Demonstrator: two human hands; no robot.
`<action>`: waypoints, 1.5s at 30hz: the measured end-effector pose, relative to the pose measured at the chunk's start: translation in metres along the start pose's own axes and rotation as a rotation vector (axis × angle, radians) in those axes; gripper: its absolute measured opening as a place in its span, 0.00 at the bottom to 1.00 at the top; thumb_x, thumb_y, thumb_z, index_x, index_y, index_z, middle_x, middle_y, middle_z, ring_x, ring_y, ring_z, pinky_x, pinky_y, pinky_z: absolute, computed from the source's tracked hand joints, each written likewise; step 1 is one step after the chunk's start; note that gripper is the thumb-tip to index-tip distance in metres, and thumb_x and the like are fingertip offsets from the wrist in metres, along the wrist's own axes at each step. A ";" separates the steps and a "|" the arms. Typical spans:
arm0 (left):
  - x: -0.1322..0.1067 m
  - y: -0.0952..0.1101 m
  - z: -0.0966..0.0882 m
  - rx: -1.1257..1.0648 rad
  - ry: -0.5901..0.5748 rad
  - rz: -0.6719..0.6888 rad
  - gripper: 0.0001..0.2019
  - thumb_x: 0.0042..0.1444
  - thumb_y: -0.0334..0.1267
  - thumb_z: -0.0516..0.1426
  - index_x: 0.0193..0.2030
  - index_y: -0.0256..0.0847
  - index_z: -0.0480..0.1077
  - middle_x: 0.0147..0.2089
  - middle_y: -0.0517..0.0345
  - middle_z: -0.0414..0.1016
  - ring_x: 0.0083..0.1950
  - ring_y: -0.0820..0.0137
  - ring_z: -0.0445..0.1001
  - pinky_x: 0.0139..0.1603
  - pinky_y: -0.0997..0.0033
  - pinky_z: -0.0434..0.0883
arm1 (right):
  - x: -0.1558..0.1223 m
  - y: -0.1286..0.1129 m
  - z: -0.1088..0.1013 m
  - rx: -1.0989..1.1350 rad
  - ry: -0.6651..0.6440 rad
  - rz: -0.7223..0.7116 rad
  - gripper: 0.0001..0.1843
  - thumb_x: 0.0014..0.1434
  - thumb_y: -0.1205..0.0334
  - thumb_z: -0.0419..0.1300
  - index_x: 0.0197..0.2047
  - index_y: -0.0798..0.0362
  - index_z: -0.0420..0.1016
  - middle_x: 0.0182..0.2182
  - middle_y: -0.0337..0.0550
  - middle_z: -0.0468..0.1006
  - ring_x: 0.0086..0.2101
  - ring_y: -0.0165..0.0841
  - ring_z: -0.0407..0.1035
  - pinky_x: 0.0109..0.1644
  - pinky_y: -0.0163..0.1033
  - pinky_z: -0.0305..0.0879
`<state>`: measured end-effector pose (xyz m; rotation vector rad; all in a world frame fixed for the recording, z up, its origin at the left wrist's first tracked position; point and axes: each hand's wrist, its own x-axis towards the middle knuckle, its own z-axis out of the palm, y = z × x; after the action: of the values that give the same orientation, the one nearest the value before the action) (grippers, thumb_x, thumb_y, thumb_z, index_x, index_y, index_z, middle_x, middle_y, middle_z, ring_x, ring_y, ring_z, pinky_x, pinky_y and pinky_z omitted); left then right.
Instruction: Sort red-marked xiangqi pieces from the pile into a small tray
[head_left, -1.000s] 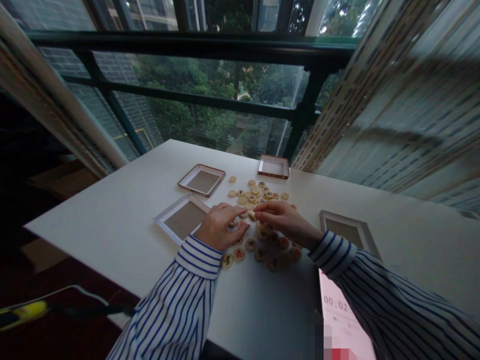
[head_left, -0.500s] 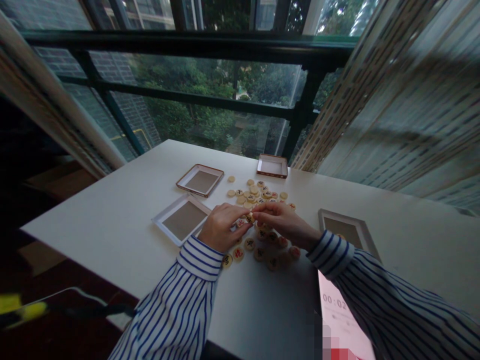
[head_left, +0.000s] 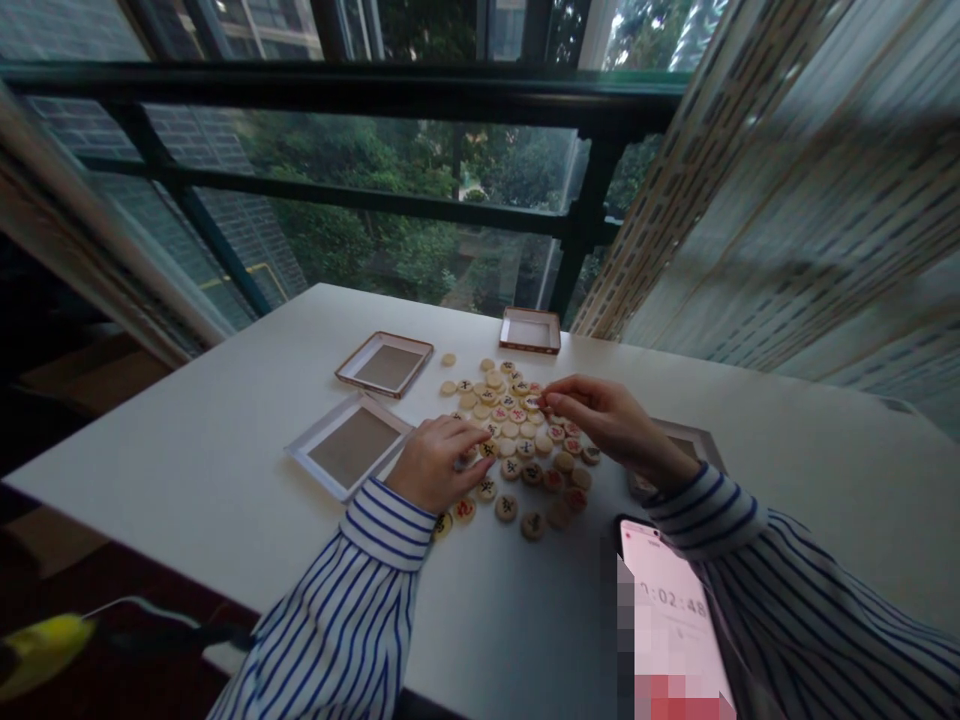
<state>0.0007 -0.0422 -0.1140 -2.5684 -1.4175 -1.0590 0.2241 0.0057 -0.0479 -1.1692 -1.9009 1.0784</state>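
From the head camera, here are the xiangqi pieces (head_left: pixel 526 449), spread in a loose cluster across the middle of the white table (head_left: pixel 202 440), some lying flat, a few overlapping their neighbours. The left hand (head_left: pixel 439 465) comes in at the near left edge, fingers half curled, thumb and forefinger apart at a black-lettered piece (head_left: pixel 489 450); whether they grip it, I cannot tell. Over on the other side, the right hand (head_left: pixel 611 420) has thumb and fingertips drawn together, right beside another black-lettered piece (head_left: pixel 531 403); pinched or merely next to it, too small to call.

Handling, then: these look light, stiff and hard, probably smooth enough to slide on the tabletop and not easily broken. Best hold, I'd judge, is the round rim, thumb opposite a finger. And direction? Round discs, so no long axis across the face; only the lettering gives a heading, and that seems to vary. Some show red or black characters upward, others just a blank top.

Around them: a white-rimmed tray (head_left: pixel 356 450) beside the left hand, a brown-edged tray (head_left: pixel 390 367) beyond it, a small box (head_left: pixel 530 330) at the far edge, a grey-rimmed tray (head_left: pixel 703 445) partly behind the right wrist, and a phone (head_left: pixel 664 610) showing a timer near the right sleeve (head_left: pixel 750 560).
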 end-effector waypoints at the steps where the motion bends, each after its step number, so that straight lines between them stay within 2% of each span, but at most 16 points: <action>1: 0.000 0.000 0.001 0.009 -0.020 0.000 0.11 0.52 0.41 0.58 0.40 0.38 0.73 0.38 0.51 0.77 0.39 0.64 0.72 0.39 0.62 0.68 | -0.001 0.002 -0.003 -0.031 0.026 -0.019 0.16 0.53 0.52 0.57 0.38 0.55 0.74 0.35 0.45 0.78 0.35 0.33 0.70 0.37 0.38 0.65; 4: -0.001 -0.001 0.002 0.026 -0.067 -0.001 0.11 0.52 0.41 0.58 0.40 0.39 0.73 0.38 0.51 0.76 0.39 0.64 0.72 0.39 0.62 0.68 | -0.004 0.010 -0.012 -0.192 0.071 -0.047 0.15 0.54 0.52 0.56 0.36 0.55 0.74 0.32 0.45 0.78 0.29 0.31 0.68 0.30 0.36 0.63; 7: -0.002 -0.001 0.001 0.038 -0.080 -0.024 0.11 0.50 0.41 0.59 0.39 0.40 0.74 0.39 0.51 0.75 0.40 0.64 0.71 0.39 0.62 0.68 | -0.008 0.019 -0.019 -0.365 0.061 -0.068 0.15 0.55 0.53 0.55 0.37 0.54 0.75 0.28 0.41 0.77 0.22 0.27 0.63 0.25 0.34 0.58; 14: -0.003 -0.002 0.000 0.080 -0.102 -0.046 0.10 0.49 0.42 0.60 0.37 0.41 0.75 0.42 0.50 0.73 0.43 0.62 0.68 0.43 0.58 0.67 | -0.011 0.032 -0.028 -0.655 0.044 -0.208 0.10 0.55 0.60 0.55 0.36 0.52 0.75 0.31 0.43 0.77 0.33 0.33 0.68 0.38 0.38 0.62; 19: -0.004 -0.004 0.001 0.082 -0.119 -0.050 0.10 0.49 0.43 0.60 0.36 0.41 0.76 0.42 0.49 0.73 0.44 0.61 0.69 0.44 0.57 0.68 | -0.012 0.037 -0.026 -0.741 -0.038 -0.313 0.08 0.57 0.63 0.55 0.35 0.53 0.75 0.36 0.44 0.78 0.38 0.35 0.67 0.44 0.40 0.61; 23: -0.004 -0.005 0.002 0.080 -0.118 -0.057 0.11 0.49 0.44 0.60 0.36 0.41 0.76 0.43 0.49 0.73 0.44 0.62 0.69 0.44 0.57 0.68 | -0.013 0.039 -0.021 -0.788 -0.091 -0.357 0.09 0.57 0.62 0.55 0.37 0.53 0.76 0.39 0.47 0.77 0.40 0.36 0.66 0.45 0.40 0.59; 34: -0.003 -0.003 0.000 0.089 -0.164 -0.064 0.12 0.51 0.44 0.58 0.37 0.41 0.76 0.44 0.48 0.72 0.44 0.62 0.68 0.44 0.57 0.68 | -0.015 0.035 -0.004 -0.909 -0.155 -0.337 0.10 0.58 0.57 0.55 0.38 0.51 0.76 0.45 0.47 0.73 0.44 0.38 0.63 0.43 0.41 0.55; 38: -0.004 -0.004 0.000 0.089 -0.171 -0.051 0.14 0.52 0.46 0.57 0.41 0.41 0.75 0.44 0.48 0.72 0.45 0.62 0.68 0.45 0.57 0.68 | -0.016 0.035 -0.001 -0.938 -0.159 -0.326 0.12 0.59 0.56 0.53 0.40 0.50 0.76 0.47 0.47 0.72 0.46 0.40 0.62 0.43 0.43 0.55; 41: -0.004 -0.005 0.000 0.089 -0.147 -0.056 0.15 0.52 0.45 0.57 0.44 0.40 0.74 0.45 0.47 0.72 0.46 0.61 0.68 0.45 0.57 0.68 | -0.017 0.036 0.001 -0.955 -0.150 -0.322 0.13 0.60 0.56 0.52 0.40 0.49 0.75 0.49 0.47 0.71 0.46 0.40 0.61 0.43 0.43 0.54; 45: 0.006 -0.002 -0.008 0.108 -0.064 -0.058 0.12 0.55 0.41 0.55 0.44 0.41 0.74 0.47 0.48 0.72 0.49 0.61 0.68 0.47 0.56 0.67 | -0.020 0.035 0.003 -0.963 -0.128 -0.328 0.13 0.60 0.55 0.52 0.41 0.49 0.75 0.50 0.47 0.69 0.48 0.41 0.60 0.44 0.44 0.54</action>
<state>-0.0030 -0.0390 -0.1048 -2.5220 -1.5275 -0.8874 0.2429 -0.0038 -0.0825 -1.1831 -2.6966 0.0013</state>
